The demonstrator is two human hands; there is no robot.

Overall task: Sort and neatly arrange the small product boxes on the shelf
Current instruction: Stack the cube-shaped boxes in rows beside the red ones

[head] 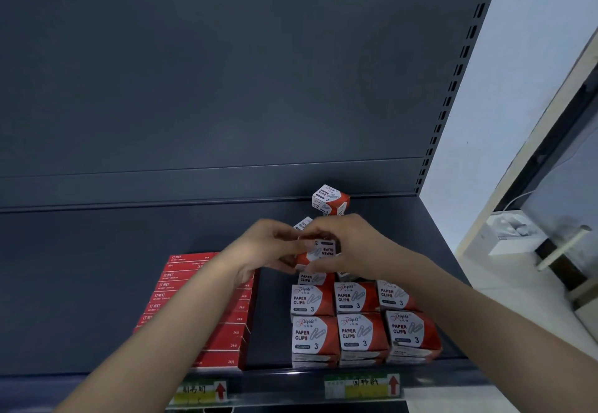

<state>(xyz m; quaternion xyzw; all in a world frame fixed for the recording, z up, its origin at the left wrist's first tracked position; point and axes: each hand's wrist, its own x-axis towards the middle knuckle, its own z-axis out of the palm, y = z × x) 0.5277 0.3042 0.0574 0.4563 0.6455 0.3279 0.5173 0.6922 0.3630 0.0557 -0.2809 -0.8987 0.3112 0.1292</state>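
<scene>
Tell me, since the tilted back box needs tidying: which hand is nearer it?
Right. The right hand is in front of the tilted box; the left hand is farther left.

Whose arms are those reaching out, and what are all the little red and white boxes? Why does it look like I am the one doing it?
The picture comes from a camera worn on a person's head, so you see what they see: their own two arms. There is no machine here. The left hand and the right hand together hold one paper clip box, with its label upside down. Below it, on the dark shelf, stand tidy rows of matching boxes. To the left lie flat red staple boxes, lined up from front to back. One lone box sits at the back, turned askew. Price tags hang on the shelf's front edge.
</scene>
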